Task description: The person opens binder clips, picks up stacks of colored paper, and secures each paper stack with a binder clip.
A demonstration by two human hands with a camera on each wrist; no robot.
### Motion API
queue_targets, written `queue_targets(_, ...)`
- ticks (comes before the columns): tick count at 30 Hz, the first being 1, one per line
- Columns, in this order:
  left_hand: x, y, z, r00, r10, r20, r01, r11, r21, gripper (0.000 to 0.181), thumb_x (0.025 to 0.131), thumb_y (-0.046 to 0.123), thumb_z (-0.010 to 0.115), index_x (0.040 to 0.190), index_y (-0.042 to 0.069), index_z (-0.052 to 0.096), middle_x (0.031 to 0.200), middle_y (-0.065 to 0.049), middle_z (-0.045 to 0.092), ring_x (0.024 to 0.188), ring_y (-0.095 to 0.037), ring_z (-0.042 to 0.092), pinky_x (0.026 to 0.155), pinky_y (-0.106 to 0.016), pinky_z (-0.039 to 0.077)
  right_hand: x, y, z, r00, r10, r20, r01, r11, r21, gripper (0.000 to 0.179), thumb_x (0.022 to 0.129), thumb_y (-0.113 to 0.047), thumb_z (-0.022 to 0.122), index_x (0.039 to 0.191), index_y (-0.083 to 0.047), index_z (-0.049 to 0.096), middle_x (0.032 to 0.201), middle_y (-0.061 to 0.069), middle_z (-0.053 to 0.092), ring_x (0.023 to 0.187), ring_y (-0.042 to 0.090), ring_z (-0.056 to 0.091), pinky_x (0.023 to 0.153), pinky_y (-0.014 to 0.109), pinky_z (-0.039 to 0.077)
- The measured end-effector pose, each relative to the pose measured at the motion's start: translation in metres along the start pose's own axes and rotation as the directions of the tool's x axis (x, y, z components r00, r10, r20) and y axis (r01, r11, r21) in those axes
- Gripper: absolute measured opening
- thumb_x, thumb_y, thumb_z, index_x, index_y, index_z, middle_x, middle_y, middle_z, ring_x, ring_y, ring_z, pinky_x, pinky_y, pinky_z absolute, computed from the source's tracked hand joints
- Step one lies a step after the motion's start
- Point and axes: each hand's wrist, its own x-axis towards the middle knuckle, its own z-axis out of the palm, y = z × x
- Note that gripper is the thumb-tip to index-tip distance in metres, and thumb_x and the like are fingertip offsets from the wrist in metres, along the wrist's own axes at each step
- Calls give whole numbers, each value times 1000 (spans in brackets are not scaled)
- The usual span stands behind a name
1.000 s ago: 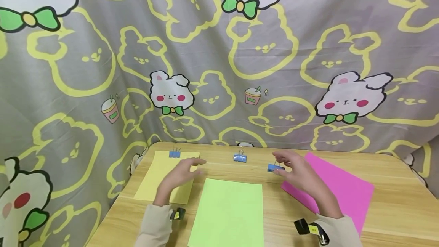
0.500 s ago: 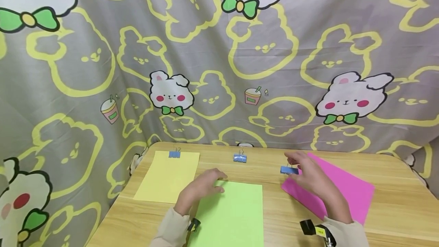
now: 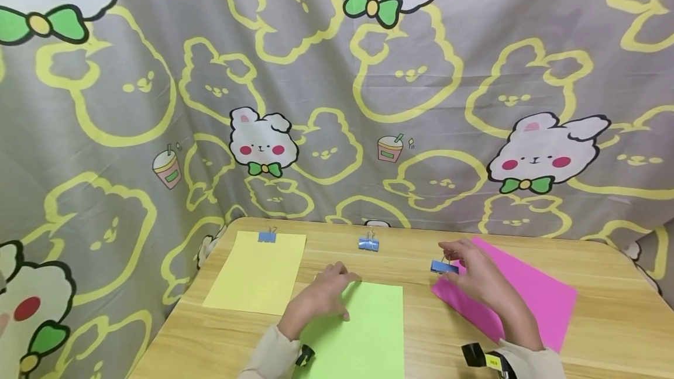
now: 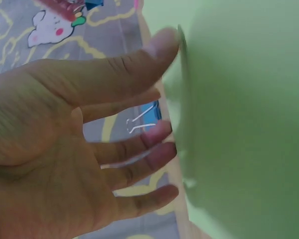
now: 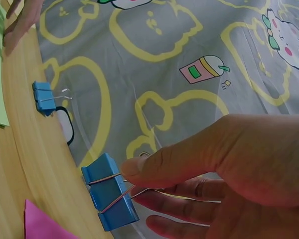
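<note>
In the head view a sheet of light green paper lies at the front middle of the table. My left hand is over its far left corner, fingers spread and slightly bent. The left wrist view has the thumb at the paper's surface and the fingertips along its edge; no grip on the sheet is visible. My right hand holds a blue binder clip above the table, pinching its wire handles between thumb and fingers. This clip hangs by the near left part of a pink sheet.
On the left lies a yellow sheet, with a blue binder clip at its far edge. Another blue binder clip stands on the wooden table at the back middle. A patterned curtain hangs behind and at the left.
My left hand has moved right and nearer, from over the yellow sheet to the green sheet's corner. The right hand has shifted slightly right with the binder clip, away from the table's middle.
</note>
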Motion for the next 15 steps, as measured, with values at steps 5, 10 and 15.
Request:
queue_targets(5, 1, 1, 3, 1000, -26, -10, 26, 1000, 7, 85, 64, 18, 96, 142, 16, 60, 120, -2, 52, 107, -20, 46, 90, -39, 49, -1, 3, 1, 1000, 11, -2, -11, 1000, -1, 57, 80, 8, 80, 132, 13, 58, 112, 18, 62, 103, 40, 66, 90, 57, 54)
queue_targets(10, 3, 1, 4, 999, -34, 6, 33, 998, 62, 90, 63, 25, 97, 143, 11, 58, 115, -1, 52, 105, -17, 45, 89, -36, 48, -2, 4, 1, 1000, 25, 3, -25, 1000, -3, 57, 80, 7, 80, 133, 12, 57, 113, 19, 63, 104, 40, 66, 90, 57, 54)
queue_targets(15, 3, 2, 4, 999, -33, 11, 32, 997, 75, 91, 63, 27, 97, 142, 8, 56, 118, -3, 51, 107, -19, 46, 92, -39, 49, -2, 6, -2, 999, 38, 14, -38, 999, 3, 57, 82, 6, 79, 134, 13, 56, 115, 21, 62, 106, 41, 65, 91, 59, 53)
